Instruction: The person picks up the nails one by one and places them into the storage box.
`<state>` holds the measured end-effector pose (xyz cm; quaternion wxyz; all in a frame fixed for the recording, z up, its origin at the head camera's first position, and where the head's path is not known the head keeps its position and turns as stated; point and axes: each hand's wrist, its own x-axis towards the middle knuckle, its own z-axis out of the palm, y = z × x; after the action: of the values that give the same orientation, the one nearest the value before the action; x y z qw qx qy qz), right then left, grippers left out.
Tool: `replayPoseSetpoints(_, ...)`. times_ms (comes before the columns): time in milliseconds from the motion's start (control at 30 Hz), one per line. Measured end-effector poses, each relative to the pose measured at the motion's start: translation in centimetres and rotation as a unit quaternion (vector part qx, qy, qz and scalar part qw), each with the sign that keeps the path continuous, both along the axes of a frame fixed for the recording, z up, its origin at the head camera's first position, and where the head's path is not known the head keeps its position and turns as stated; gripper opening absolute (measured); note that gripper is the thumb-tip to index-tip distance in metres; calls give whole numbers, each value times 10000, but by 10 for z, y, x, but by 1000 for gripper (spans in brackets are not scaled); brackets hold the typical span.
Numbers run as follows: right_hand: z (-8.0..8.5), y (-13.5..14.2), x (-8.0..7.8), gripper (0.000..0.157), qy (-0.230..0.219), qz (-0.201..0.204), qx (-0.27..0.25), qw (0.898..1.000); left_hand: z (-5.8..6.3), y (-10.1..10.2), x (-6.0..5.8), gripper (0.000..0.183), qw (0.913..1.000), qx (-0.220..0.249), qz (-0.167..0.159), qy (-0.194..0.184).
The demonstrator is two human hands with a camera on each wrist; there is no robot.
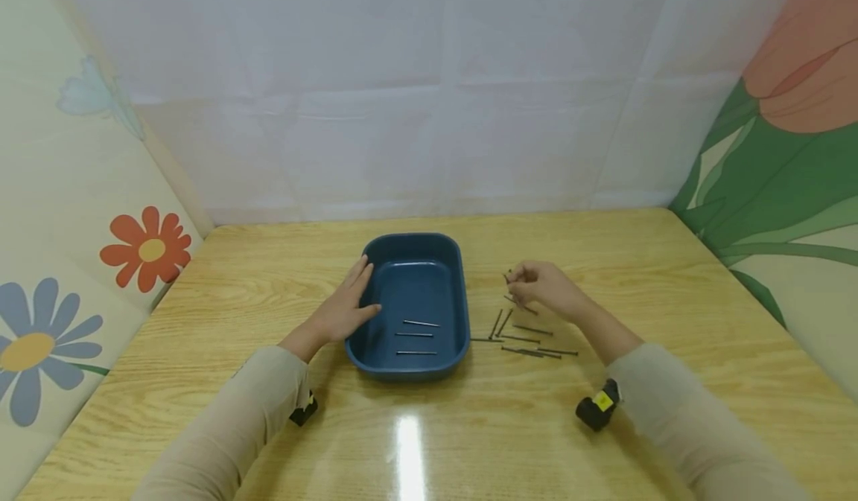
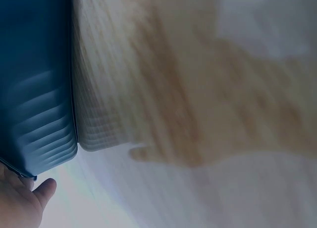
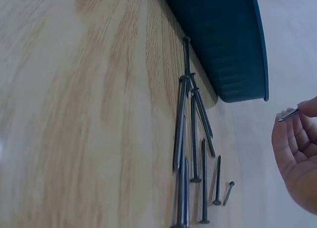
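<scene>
- Head: L hand (image 1: 343,309) is resting on tray (image 1: 415,289), fingers straight along its near rim, not gripping AFAICT.
- Head: tray is sitting btwn hands; 3 nails (image 1: 414,334) are lying inside, to L hand's right.
- Head: R hand (image 1: 546,290) is pinching a nail (image 3: 289,115); loose nails (image 1: 533,330) are lying mostly on the person's side of it, some touching or crossing, so a grab might drag extras.
- Left wrist: L hand is showing only at the corner, thumb spread. Light contact might let tray slide if bumped. Most of tray is being cut off; its inside floor isn't showing.
- Right wrist: R hand is holding the nail by fingertips, w/ one end sticking out; thin & smooth-looking, it might twist or drop. Thumb is hiding the other end; can't tell if that's the head.
</scene>
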<state>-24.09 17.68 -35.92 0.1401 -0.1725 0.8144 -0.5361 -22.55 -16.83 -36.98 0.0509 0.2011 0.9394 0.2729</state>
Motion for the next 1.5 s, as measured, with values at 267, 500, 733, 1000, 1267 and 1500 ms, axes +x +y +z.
replayPoseSetpoints(267,5,-16,-2,19,74,4,-236,9997,1,-1,1,71,10000,-8,18,-20)
replayPoseSetpoints(500,12,-31,-3,17,54,30,-252,9997,1,0,0,71,10000,-5,9,15)
replayPoseSetpoints(733,13,-46,-5,18,-35,150,-384,9991,1,-1,1,70,10000,-32,14,23)
replayPoseSetpoints(1000,15,-61,-6,16,55,268,-454,9986,0,-1,0,70,10000,-34,7,3)
replayPoseSetpoints(1267,15,-77,-9,20,85,423,-272,9987,0,-1,0,70,10000,-62,14,-11)
replayPoseSetpoints(1500,16,-87,-13,20,154,664,-44,9977,0,-2,-1,70,10000,-22,9,3)
